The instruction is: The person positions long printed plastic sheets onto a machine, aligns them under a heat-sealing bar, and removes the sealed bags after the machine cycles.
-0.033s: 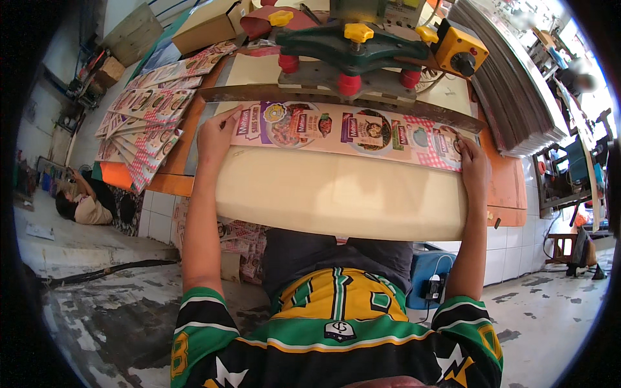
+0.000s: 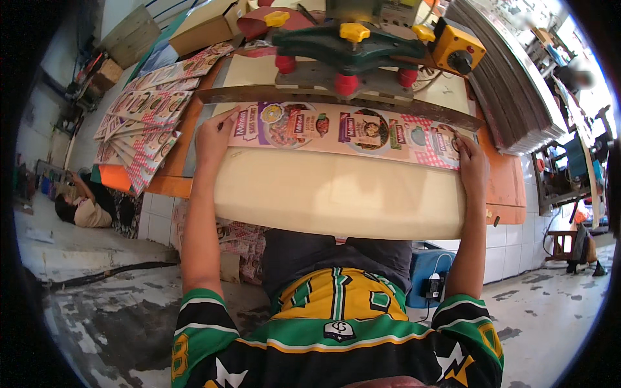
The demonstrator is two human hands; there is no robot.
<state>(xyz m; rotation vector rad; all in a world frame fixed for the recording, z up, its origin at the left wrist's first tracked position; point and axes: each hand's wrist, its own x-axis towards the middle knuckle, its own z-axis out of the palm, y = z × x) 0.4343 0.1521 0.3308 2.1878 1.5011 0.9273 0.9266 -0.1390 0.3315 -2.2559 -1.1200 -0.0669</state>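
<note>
A long printed strip (image 2: 330, 132), pinkish with food pictures and a red check pattern, lies across a smooth cream board (image 2: 343, 194). Its far edge runs close along a dark metal bar (image 2: 446, 114). At the strip's left end, my left hand (image 2: 215, 137) is closed, thumb and fingers pinching the corner. My right hand (image 2: 474, 161) grips the opposite end, fingers curled around the edge. Just beyond the bar stands a dark green press (image 2: 349, 46) with yellow star knobs and red cylinders; part of its upper body is blurred.
Fanned stacks of similar printed strips (image 2: 147, 107) cover the orange tabletop (image 2: 504, 187) at left. A tall pile of flat sheets (image 2: 508, 77) stands at right, beside a yellow control box (image 2: 458, 46) with a black dial. Another person (image 2: 87, 207) sits low at far left.
</note>
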